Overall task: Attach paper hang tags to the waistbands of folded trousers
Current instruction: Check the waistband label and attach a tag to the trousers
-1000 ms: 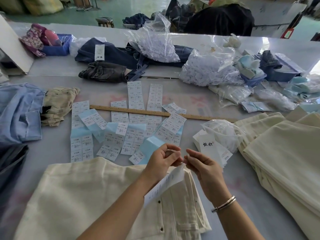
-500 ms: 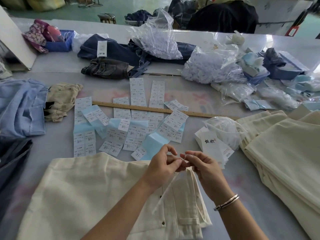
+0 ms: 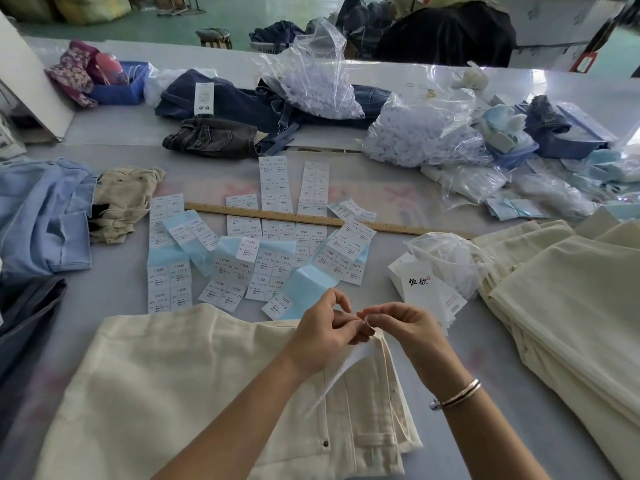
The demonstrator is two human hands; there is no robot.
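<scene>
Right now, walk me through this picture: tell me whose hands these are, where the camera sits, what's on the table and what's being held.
There is no machine here: a person works with two bare hands. The single picture comes from a camera on the person's head, looking forward and down.

The left hand and right hand meet over the waistband end of folded cream trousers. A white hang tag hangs below the fingers; both hands pinch something small at its top, too fine to make out.

On the grey table lie sticker sheets, a wooden ruler, a pile of hang tags, a stack of cream trousers and plastic bags.
</scene>
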